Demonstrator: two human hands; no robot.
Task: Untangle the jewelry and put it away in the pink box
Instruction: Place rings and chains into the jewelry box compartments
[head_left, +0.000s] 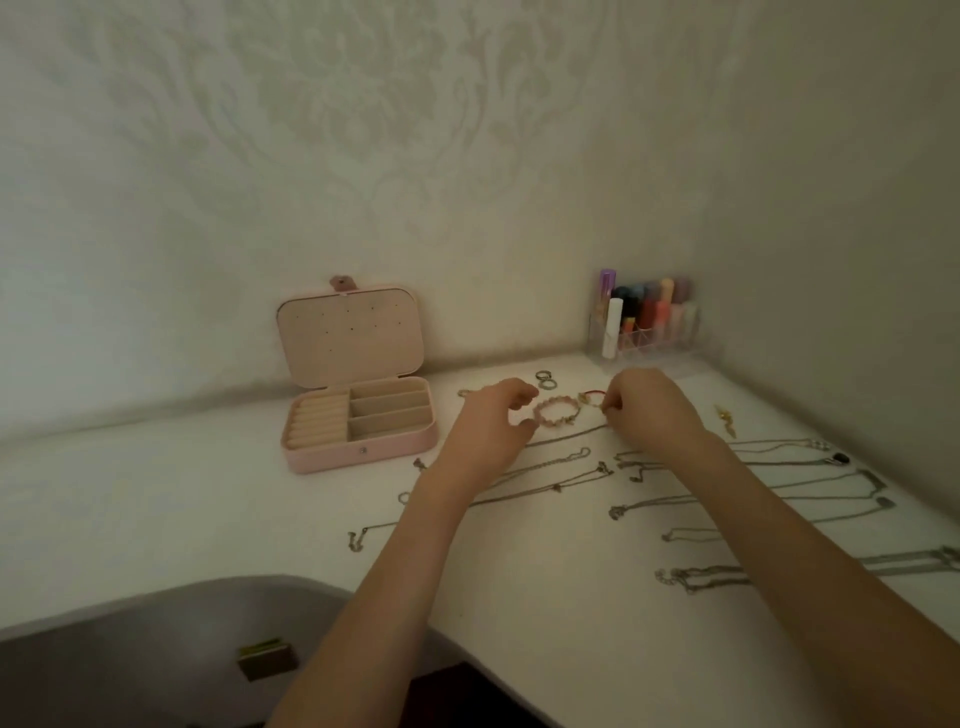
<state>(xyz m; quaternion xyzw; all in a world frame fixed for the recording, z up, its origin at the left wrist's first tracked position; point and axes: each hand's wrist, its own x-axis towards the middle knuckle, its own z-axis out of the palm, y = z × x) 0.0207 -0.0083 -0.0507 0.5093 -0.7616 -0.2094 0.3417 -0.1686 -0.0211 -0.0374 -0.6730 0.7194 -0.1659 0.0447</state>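
Pink bead bracelet (555, 413) lies between hands, left hand (496, 415) curled empty beside it, right hand (647, 410) pinching red cord bracelet (595, 396).

One pink box (358, 447), two rings (543, 379), two bracelets (557, 413), two hands (493, 415)

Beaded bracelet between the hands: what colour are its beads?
Pale pink, on the beaded bracelet; the head view shows it.

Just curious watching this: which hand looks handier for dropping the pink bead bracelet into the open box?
Probably the left hand: its fingers curl right beside the pink bead bracelet, and the pink box lies on its side. The right hand pinches the red cord bracelet.
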